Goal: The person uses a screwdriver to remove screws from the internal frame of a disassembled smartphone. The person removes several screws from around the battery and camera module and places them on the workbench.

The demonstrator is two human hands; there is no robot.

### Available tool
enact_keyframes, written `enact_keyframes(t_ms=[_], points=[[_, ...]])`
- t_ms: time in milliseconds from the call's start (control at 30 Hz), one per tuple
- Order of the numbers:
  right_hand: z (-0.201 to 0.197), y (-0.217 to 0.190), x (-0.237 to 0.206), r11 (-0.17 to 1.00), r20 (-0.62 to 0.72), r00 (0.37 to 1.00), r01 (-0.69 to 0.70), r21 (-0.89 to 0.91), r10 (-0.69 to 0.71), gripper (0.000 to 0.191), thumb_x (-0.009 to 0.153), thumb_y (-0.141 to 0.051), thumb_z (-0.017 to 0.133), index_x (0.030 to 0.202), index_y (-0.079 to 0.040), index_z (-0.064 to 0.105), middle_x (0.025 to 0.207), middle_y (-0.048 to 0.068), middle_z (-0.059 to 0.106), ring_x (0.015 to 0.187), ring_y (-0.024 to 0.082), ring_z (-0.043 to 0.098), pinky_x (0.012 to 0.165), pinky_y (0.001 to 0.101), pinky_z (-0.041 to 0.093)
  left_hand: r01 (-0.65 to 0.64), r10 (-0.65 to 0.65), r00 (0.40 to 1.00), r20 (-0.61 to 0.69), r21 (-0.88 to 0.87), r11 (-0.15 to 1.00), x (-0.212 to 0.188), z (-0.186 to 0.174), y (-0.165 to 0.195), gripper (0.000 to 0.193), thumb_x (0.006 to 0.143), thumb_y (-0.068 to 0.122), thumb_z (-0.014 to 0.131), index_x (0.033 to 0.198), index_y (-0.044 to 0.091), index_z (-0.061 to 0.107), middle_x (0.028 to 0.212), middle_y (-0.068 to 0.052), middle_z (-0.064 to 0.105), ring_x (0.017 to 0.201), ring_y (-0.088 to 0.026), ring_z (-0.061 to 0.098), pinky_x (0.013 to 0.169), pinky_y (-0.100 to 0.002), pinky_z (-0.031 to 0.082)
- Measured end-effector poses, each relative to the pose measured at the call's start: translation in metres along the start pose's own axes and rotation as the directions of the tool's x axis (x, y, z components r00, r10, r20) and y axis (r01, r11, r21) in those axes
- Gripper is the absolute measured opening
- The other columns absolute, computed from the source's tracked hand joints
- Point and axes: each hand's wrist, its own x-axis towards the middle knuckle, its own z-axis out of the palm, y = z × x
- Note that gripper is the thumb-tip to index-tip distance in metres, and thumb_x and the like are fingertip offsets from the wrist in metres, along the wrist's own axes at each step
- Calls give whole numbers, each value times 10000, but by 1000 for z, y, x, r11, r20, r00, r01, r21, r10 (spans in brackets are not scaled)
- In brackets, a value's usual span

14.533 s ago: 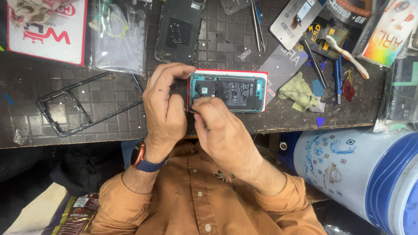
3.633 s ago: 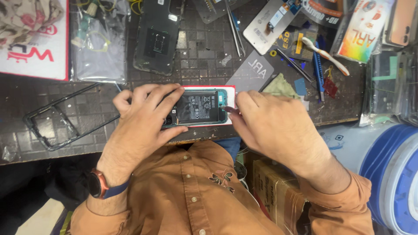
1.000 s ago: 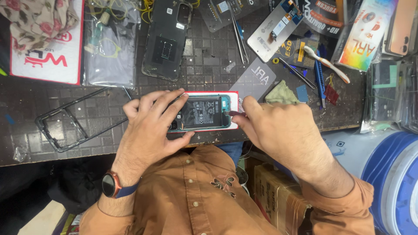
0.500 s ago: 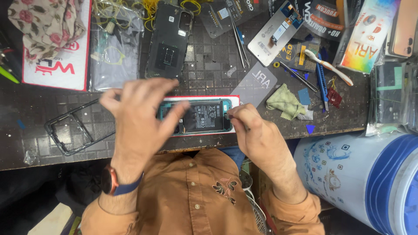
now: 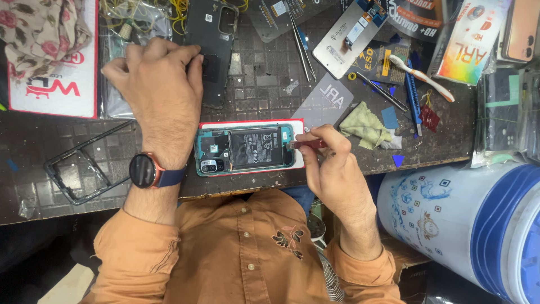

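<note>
While right hand (image 5: 332, 169) works opened phone (image 5: 246, 148), cluttered dark workbench (image 5: 264, 84) underneath.

Dark, worn workbench (image 5: 34, 141) under even light; perhaps a dim floor (image 5: 22, 264) below.

Left hand (image 5: 154, 76) stretched forward, palm down, fingers curled. Right hand (image 5: 332, 163) drawn near body, fingertips pinched together.
</note>
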Motion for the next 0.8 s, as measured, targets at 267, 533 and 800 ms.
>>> enact_keyframes(t_ms=[267, 533, 800], points=[[2, 3, -3, 999, 7, 1000, -10, 45, 9, 442, 1011, 97, 636, 1299, -8, 317, 1074, 144, 697, 942, 232, 767, 807, 319, 615, -117, 123, 992, -33, 159, 980, 0, 0, 0, 104, 1009, 189, 685, 965, 144, 769, 1024, -4, 677, 1173, -241, 497, 1114, -512, 212], [3, 5, -4, 998, 3, 999, -50, 44, 50, 482, 1002, 116, 632, 1327, 9, 292, 1067, 162, 681, 932, 228, 752, 825, 309, 603, -212, 217, 976, 33, 394, 894, 1, 12, -11, 192, 1039, 264, 623, 1004, 91, 700, 1077, -61, 616, 1196, -276, 467, 1131, -520, 185], [10, 11, -3, 981, -16, 1000, -21, 190, 25, 634, 1015, 182, 548, 1433, -36, 125, 1125, 192, 632, 971, 239, 724, 885, 306, 607, -229, 241, 971, 0, 308, 923, 11, -1, -18, 200, 1056, 187, 521, 1053, 12, 618, 1140, -116, 573, 1201, -296, 437, 1128, -517, 194]])
